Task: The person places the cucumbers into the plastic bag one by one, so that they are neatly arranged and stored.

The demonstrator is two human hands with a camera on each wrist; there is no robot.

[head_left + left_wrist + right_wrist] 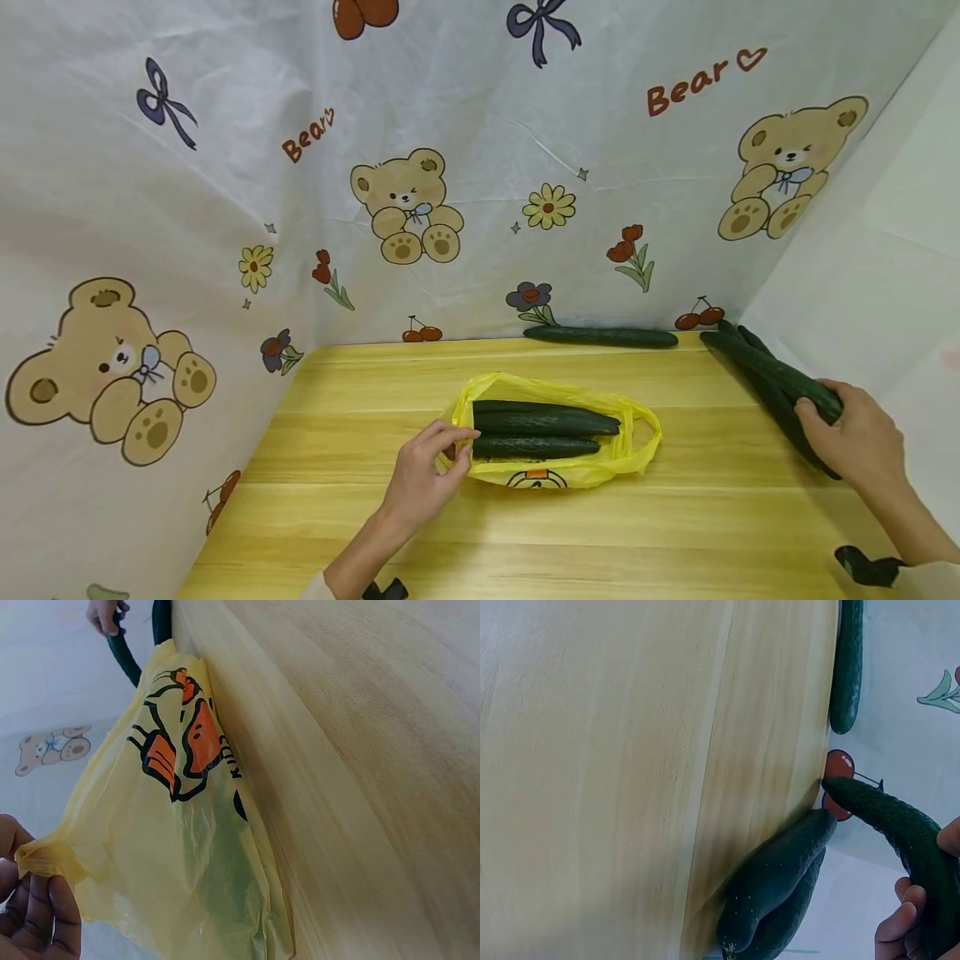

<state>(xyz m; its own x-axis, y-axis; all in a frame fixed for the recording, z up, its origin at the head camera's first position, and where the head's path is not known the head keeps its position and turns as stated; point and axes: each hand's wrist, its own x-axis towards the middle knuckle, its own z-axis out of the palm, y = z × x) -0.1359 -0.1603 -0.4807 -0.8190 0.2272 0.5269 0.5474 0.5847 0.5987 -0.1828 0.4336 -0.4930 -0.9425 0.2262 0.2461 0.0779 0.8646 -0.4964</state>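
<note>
A yellow plastic bag (570, 477) lies on its side, its mouth held up, with several dark green cucumbers (540, 421) inside. My left hand (429, 468) pinches the bag's left rim between thumb and fingers; the left wrist view shows the gathered plastic in those fingertips. At the far right my right hand (862, 433) grips one end of a cucumber (780, 371), which is lifted and slanted, its far end near the back wall. Below it two more cucumbers (772, 889) lie side by side on the table, seen best in the right wrist view.
Another cucumber (600, 336) lies along the back edge of the wooden table (360, 467). White cloth (480, 108) printed with bears and flowers rises behind and on the left. A plain white wall (892, 250) stands close on the right.
</note>
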